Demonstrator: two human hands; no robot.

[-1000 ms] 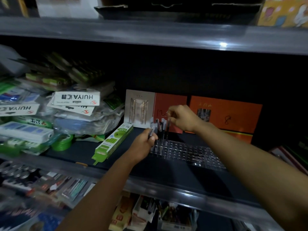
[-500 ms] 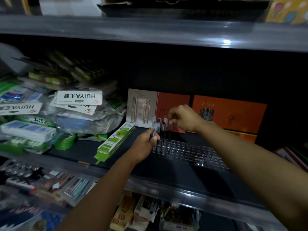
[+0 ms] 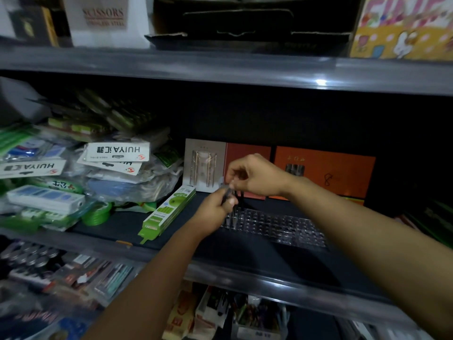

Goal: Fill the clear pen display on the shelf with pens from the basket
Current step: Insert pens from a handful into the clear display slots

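A dim shop shelf (image 3: 245, 251), seen from head height, with two bare arms reaching in. On the shelf lies the clear pen display (image 3: 277, 227), a flat tray of many small round holes, just in front of orange boxes (image 3: 323, 173) that stand against the back.

The left hand (image 3: 213, 212) is at the display's left end, its grip closed on a small bunch of dark pens (image 3: 227, 193) that point up and away. The right hand (image 3: 255, 175) is just above it, fingertips pinched at the top of the bunch, seemingly drawing out one pen; the blur makes it hard to be sure which pen it holds.

Two or three thin dark pens appear to stand upright in the holes at the display's left end, close under the hands. Every other hole, across the middle and right, looks empty. So the job appears to be barely begun: a few pens placed, nearly the whole display left to fill.

The basket is not in view. To the left are a green box (image 3: 169, 212) lying flat beside the left hand, and heaped stationery packets (image 3: 117, 165).
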